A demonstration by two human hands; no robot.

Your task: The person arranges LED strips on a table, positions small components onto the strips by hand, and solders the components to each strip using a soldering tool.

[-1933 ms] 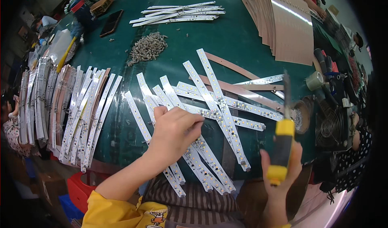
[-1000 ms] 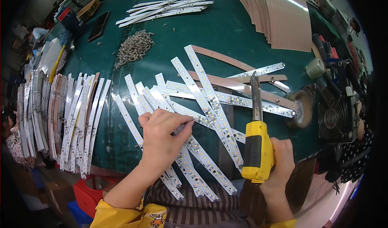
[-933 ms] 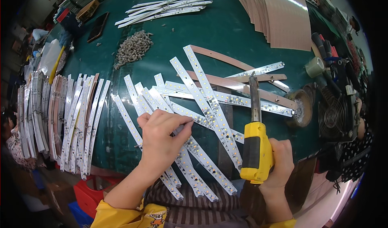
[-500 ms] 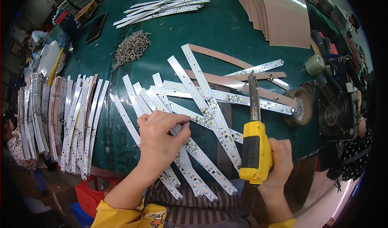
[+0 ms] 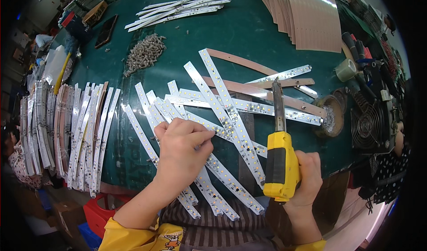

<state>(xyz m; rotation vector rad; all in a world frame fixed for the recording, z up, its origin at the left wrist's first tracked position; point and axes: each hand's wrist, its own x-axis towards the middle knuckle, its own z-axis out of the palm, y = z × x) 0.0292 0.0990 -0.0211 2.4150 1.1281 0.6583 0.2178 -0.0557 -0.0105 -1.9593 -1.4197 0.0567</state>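
My right hand point(image 5: 308, 180) is wrapped around the grip of a yellow and black soldering gun point(image 5: 288, 162), its long metal tip pointing away from me. My left hand point(image 5: 180, 151) hovers low over a fan of white LED strips point(image 5: 231, 182), thumb and forefinger pinched together. Whatever those fingertips hold is too small or hidden to make out. Two crossed LED strips point(image 5: 240, 128) lie between the hands. Beyond them, other strips lie crosswise, some with their copper-coloured backs point(image 5: 284, 99) upward.
A heap of small grey parts point(image 5: 144, 53) lies farther back, near a pile of strips point(image 5: 178, 10). Rows of strips point(image 5: 89, 139) stand at left. At right are a round tub point(image 5: 339, 117), a tape roll point(image 5: 345, 70) and a fan point(image 5: 368, 125). Copper-coloured panels point(image 5: 311, 24) lie far right.
My left hand has shifted slightly to the right, and the strip beneath it has moved a little. The right hand and soldering gun stay almost in place.
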